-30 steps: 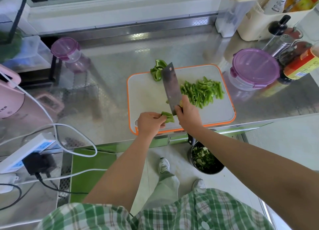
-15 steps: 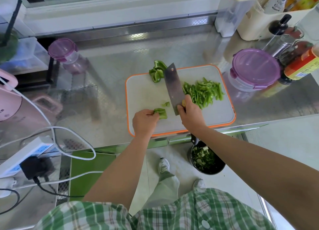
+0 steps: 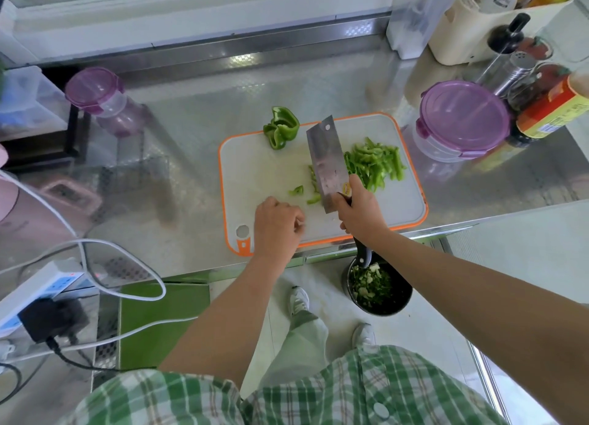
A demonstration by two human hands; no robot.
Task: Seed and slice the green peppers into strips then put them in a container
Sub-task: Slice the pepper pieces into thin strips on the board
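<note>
While the right grip [image 3: 360,209] clasps the cleaver [image 3: 326,160] by its mostly hidden handle, the blade covers the near edge of the strips [image 3: 377,163] piled on the board [image 3: 248,169]. The left grip [image 3: 277,223] rests curled on the board, and whether it pinches anything cannot be told. An uncut pepper [image 3: 281,127] straddles the board's far edge. A lidded container [image 3: 463,118] stands on the desk [image 3: 197,131], beside the board.

Glossy embossed steel counter [image 3: 197,112] (matt plastic cutting board [image 3: 264,169]).
</note>
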